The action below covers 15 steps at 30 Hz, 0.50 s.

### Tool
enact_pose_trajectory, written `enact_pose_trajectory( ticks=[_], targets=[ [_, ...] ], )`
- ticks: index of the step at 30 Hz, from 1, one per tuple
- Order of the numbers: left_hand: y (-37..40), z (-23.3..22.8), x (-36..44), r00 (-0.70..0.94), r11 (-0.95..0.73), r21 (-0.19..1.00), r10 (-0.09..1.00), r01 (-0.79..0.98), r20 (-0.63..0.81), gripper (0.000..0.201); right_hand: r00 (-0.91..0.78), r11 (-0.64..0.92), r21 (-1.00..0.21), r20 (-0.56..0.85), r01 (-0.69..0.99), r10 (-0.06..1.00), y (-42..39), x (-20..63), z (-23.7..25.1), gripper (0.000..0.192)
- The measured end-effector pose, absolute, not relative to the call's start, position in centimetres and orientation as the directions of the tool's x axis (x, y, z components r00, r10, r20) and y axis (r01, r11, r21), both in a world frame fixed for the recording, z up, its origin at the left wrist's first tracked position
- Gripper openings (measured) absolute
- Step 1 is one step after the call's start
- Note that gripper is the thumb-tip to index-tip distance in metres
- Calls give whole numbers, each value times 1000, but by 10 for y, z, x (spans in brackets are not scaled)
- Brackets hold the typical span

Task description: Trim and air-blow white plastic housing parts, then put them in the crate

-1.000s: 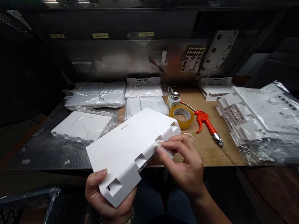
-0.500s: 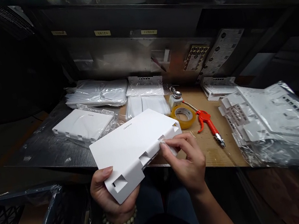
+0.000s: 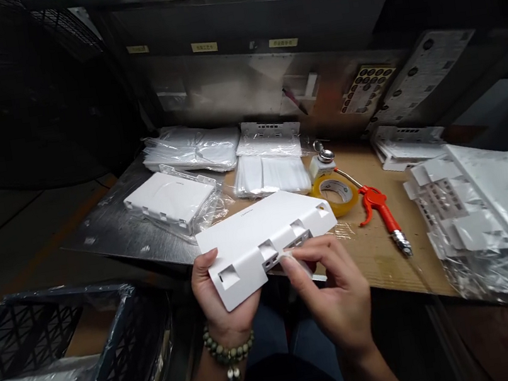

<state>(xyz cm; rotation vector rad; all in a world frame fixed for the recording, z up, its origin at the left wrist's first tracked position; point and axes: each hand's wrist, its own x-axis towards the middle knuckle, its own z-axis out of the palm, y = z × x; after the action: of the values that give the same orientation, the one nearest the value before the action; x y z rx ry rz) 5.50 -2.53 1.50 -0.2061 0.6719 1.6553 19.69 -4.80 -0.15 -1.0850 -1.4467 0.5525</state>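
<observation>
My left hand [image 3: 225,287] grips the left end of a white plastic housing [image 3: 241,230], thumb on top and fingers beneath. The housing is tilted, its edge with square notches and small port openings turned towards me. My right hand [image 3: 334,280] is closed in a pinch at this edge, near the middle notch. A small whitish bit shows at its fingertips; I cannot make out what it is. Behind the housing lie a roll of yellowish tape [image 3: 350,205] and a red air blow gun [image 3: 385,212]. A second white housing [image 3: 169,198] lies in clear plastic to the left.
Stacks of clear bags [image 3: 193,148] and white sleeves [image 3: 271,175] lie at the back. A pump bottle [image 3: 322,166] stands by the tape. Bagged white panels [image 3: 499,205] cover the right side. A dark crate [image 3: 114,313] with white panels sits low at left.
The view has swung left and down. My right fingertips have moved along the notched edge towards my left hand, exposing a notch and ports. The housing remains in my left hand.
</observation>
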Motion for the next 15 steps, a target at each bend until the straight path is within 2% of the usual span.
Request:
enact_pose_trajectory(
  ticks=[9, 15],
  targets=[
    [-33, 3, 61, -303, -108, 453, 872, -885, -384, 57, 28, 507, -783, 552, 359, 833, -49, 173, -1, 9],
    [-33, 3, 64, -189, -25, 381, 898, -924, -398, 47, -47, 513, -811, 522, 281, 852, -60, 162, 5, 9]
  ],
)
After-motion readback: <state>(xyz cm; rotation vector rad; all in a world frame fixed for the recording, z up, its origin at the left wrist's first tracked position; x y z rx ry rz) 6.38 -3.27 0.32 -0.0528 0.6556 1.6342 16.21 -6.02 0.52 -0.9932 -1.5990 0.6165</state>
